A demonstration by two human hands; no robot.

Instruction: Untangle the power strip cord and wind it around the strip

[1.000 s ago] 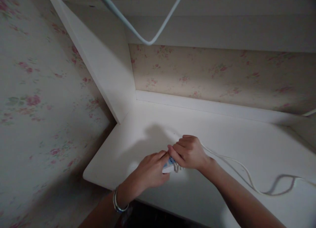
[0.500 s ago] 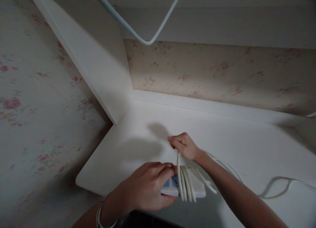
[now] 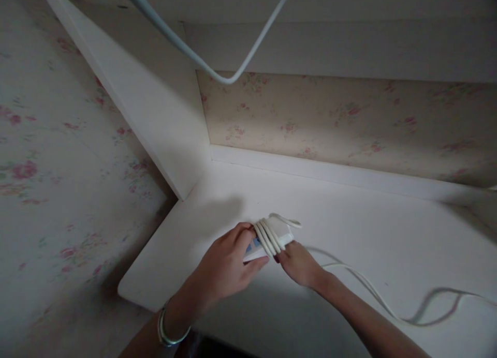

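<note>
A white power strip (image 3: 272, 238) with blue markings is held just above the white desk (image 3: 373, 244). Several turns of its white cord (image 3: 267, 237) are wound around its middle. My left hand (image 3: 227, 265), with a bracelet on the wrist, grips the strip's left end. My right hand (image 3: 298, 264) is closed under the strip on the cord, its fingertips hidden. The rest of the cord (image 3: 388, 306) trails loose across the desk to the right edge.
A white side panel (image 3: 155, 120) rises at the desk's left corner, with flowered wallpaper (image 3: 341, 120) behind and on the left wall. A pale blue hanger (image 3: 217, 53) hangs overhead. The desk's front edge lies close to my arms.
The strip has moved away from me and the right hand has swung from above it to below it, carrying the cord around. The winding looks tighter.
</note>
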